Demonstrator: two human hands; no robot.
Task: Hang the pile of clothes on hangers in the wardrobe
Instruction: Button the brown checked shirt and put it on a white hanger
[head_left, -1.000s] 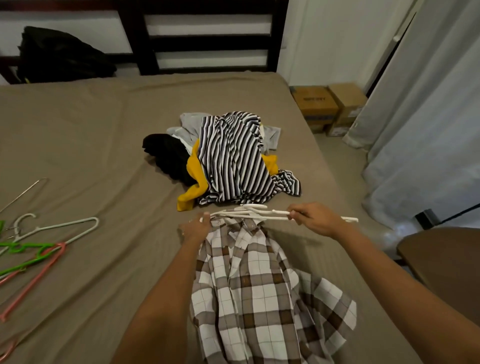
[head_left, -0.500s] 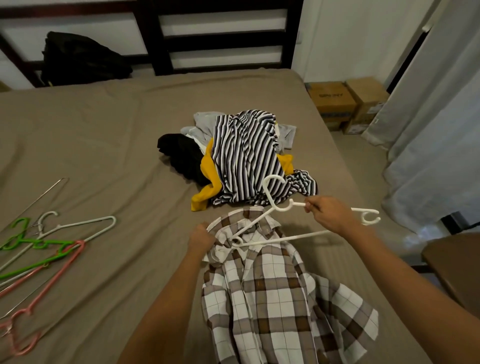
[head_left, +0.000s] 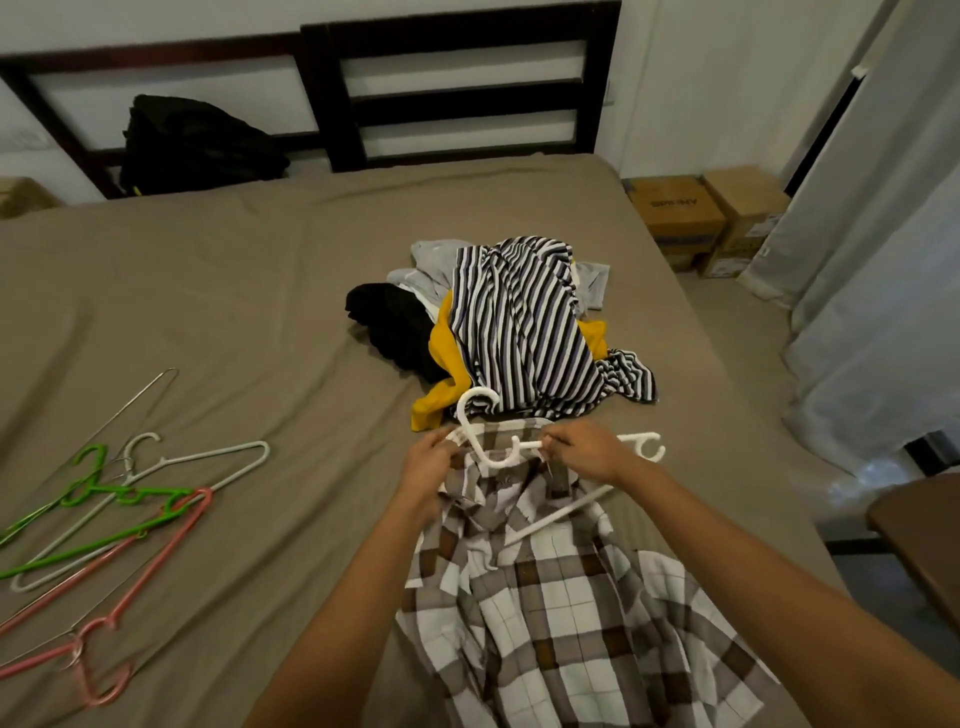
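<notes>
On the bed (head_left: 249, 312), my left hand (head_left: 431, 467) grips the shirt (head_left: 571, 597) collar, spreading it; my right hand (head_left: 592, 452) pinches 1 hanger (head_left: 563, 512) to feed it inside.

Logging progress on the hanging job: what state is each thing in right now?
plaid shirt, flat on the bed, unhung
white hangers, at the shirt's collar
clothes pile, heaped, unhung
spare hangers, loose on the bed
left hand, grips the collar
right hand, pinches a white hanger
</notes>
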